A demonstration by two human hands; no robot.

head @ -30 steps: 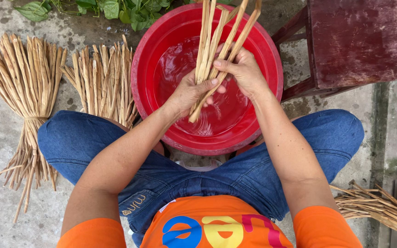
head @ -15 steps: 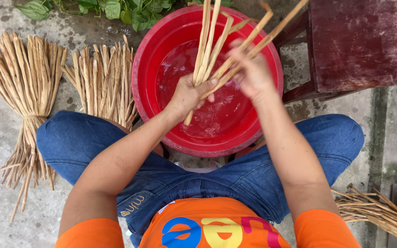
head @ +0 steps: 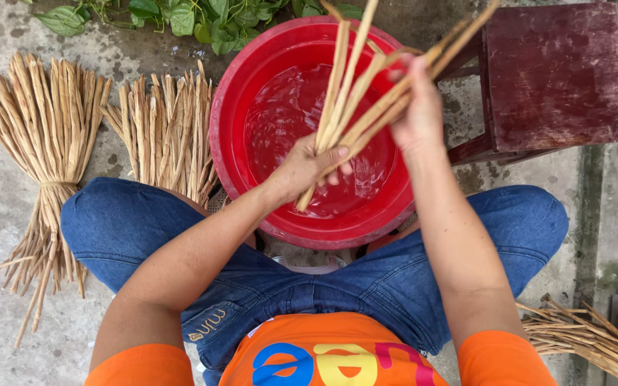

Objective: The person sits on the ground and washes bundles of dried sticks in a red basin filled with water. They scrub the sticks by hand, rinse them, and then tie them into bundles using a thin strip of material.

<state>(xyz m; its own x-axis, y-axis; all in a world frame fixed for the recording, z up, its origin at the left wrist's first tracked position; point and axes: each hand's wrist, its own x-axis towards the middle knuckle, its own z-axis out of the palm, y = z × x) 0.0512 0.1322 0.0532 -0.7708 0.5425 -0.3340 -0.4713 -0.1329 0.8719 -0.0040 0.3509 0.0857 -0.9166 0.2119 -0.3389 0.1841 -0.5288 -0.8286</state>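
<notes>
Stalks (head: 366, 100) at upper centre, over the red basin (head: 237, 107), have fanned apart; left hand (head: 305, 168) grips their lower ends, right hand (head: 416, 107), fingers closed, draws several rightward

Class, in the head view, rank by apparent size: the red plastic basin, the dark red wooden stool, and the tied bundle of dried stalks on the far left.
1. Red plastic basin
2. Dark red wooden stool
3. Tied bundle of dried stalks, though its size looks close to the stool's.
</notes>
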